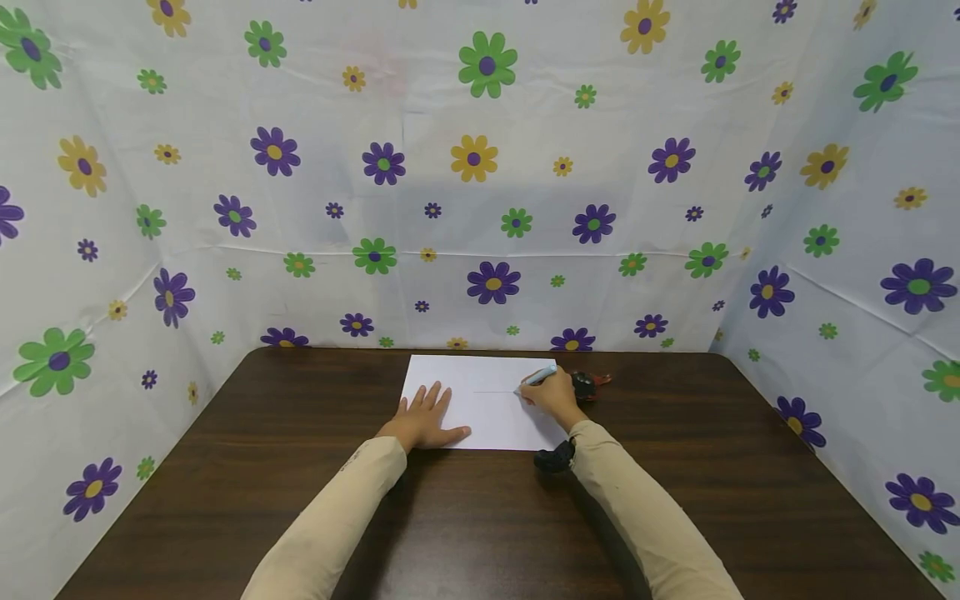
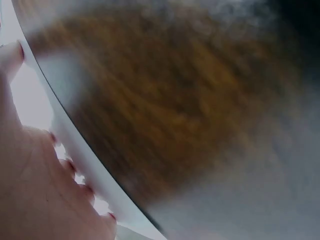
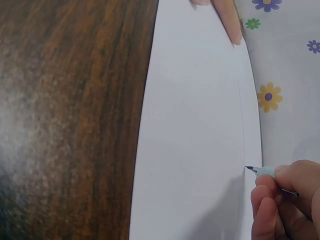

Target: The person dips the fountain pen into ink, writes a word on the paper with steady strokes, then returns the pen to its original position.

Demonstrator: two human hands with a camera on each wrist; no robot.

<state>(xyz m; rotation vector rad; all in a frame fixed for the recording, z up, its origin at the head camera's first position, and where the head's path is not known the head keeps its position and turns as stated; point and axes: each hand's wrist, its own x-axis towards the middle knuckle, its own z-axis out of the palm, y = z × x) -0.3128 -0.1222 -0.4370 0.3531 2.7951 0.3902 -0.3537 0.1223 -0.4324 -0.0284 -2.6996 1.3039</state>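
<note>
A white sheet of paper (image 1: 487, 421) lies on the dark wooden table. My left hand (image 1: 426, 419) rests on its left part, fingers spread and straight; in the left wrist view the palm and fingertips of this left hand (image 2: 47, 180) show along the paper's edge. On the right, my right hand (image 1: 553, 395) pinches a light blue pen (image 1: 538, 375) between thumb and fingers. In the right wrist view the dark tip of the pen (image 3: 265, 171) meets the paper at the end of a thin straight line (image 3: 242, 120).
Just beyond my right hand sits a small black object with an orange-red part (image 1: 587, 385), partly hidden by the hand. The brown table (image 1: 300, 433) reaches a white cloth with flowers (image 1: 420, 292) at the back and sides. A black device (image 1: 555, 458) hangs at my right wrist.
</note>
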